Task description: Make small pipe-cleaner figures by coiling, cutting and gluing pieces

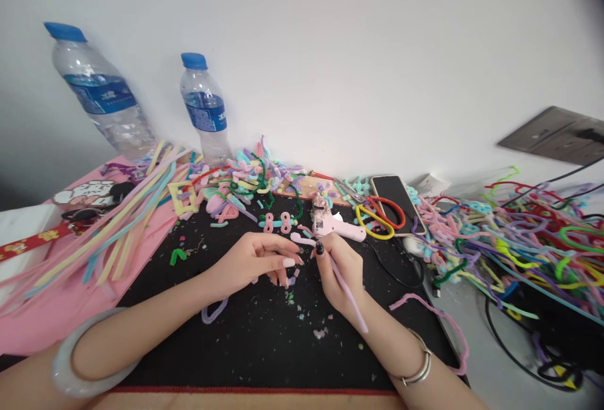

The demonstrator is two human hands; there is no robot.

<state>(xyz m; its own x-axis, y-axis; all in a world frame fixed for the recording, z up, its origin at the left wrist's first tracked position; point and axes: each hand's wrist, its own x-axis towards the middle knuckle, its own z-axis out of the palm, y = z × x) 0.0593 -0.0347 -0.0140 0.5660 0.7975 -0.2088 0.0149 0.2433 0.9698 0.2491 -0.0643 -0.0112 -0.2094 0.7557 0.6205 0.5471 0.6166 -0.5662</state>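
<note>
A lilac pipe cleaner [348, 293] is pinched between the thumb and fingers of my right hand [340, 271]. Its long tail slants down across the wrist, while its bent end [302, 239] sticks out to the left past the fingertips. My left hand [257, 263] hovers close by with curved fingers apart and no object visible in them. Just beyond my right hand lies a pale pink glue gun [336, 224]. Two small pink looped pieces [277, 223] rest on the black mat [245, 353]. A purple bent pipe cleaner [215, 312] lies under my left forearm.
Scissors with red and yellow handles [377, 218] lie by a phone [399, 202]. Tangled pipe cleaners [509, 246] heap up at the right, with cables among them. Straight pipe cleaners [123, 221] cover a pink sheet at the left. Two water bottles [205, 111] [101, 92] stand against the wall.
</note>
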